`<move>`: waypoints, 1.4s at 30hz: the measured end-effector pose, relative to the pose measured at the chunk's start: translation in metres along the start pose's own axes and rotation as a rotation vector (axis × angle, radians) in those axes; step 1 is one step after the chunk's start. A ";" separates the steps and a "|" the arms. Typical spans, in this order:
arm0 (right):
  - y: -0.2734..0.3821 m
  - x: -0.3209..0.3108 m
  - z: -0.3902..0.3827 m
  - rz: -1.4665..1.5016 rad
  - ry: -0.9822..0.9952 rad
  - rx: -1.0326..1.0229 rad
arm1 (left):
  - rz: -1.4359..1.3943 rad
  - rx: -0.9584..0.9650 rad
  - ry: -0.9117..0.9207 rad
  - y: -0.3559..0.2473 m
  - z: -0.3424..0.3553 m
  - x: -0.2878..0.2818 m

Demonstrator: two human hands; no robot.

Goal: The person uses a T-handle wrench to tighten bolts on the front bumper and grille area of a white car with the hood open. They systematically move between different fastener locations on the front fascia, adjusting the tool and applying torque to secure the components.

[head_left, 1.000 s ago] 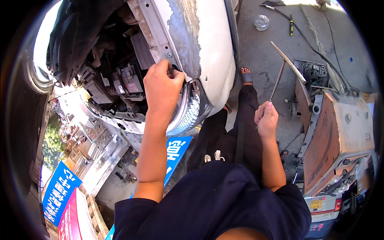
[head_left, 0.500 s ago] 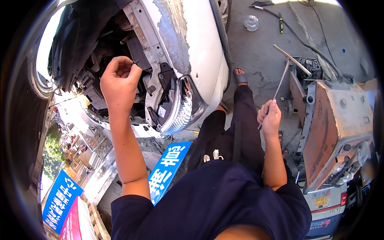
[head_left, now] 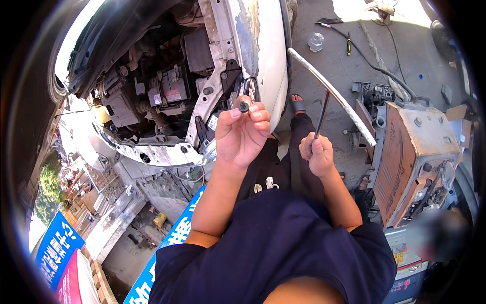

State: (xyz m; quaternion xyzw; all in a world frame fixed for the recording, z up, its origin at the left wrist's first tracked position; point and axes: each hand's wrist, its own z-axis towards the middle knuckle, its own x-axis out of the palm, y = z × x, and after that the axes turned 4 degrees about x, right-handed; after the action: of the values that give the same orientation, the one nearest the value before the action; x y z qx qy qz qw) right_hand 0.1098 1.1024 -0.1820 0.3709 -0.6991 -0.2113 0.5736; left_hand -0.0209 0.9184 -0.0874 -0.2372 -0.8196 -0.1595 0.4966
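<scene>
A small dark bolt is pinched between the thumb and fingers of my left hand, its round end turned up. This hand is raised in front of the headlight, which it mostly hides. My right hand is closed round the lower shaft of a T-handle wrench. The wrench's long crossbar slants high above the fist, apart from the car. To the left lies the car's open engine bay, with a battery and the metal front crossmember showing.
The white fender stands ahead of me. A worn orange-and-grey machine is at the right, with a cable beyond it. A yellow screwdriver and a clear plastic container lie on the ground. Blue signboards stand at lower left.
My left hand has moved right, away from above the engine bay, with the bolt turned into view. My right hand has shifted left with the wrench, whose crossbar now appears larger and nearer.
</scene>
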 end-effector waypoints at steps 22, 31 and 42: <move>-0.028 0.226 -0.173 -0.976 -0.373 -0.208 | 0.603 -0.209 0.439 -0.024 -0.189 -0.093; -0.051 0.260 -0.233 -1.112 -0.450 -0.190 | 0.681 -0.211 0.394 -0.021 -0.244 -0.115; -0.038 0.247 -0.257 -1.044 -0.270 -0.142 | 0.432 -0.114 0.354 0.008 -0.299 -0.099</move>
State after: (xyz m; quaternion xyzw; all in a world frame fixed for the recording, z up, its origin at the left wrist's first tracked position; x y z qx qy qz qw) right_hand 0.3506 0.9234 0.0151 0.5987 -0.4737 -0.5605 0.3211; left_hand 0.2434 0.7531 -0.0393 -0.4025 -0.6403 -0.1347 0.6402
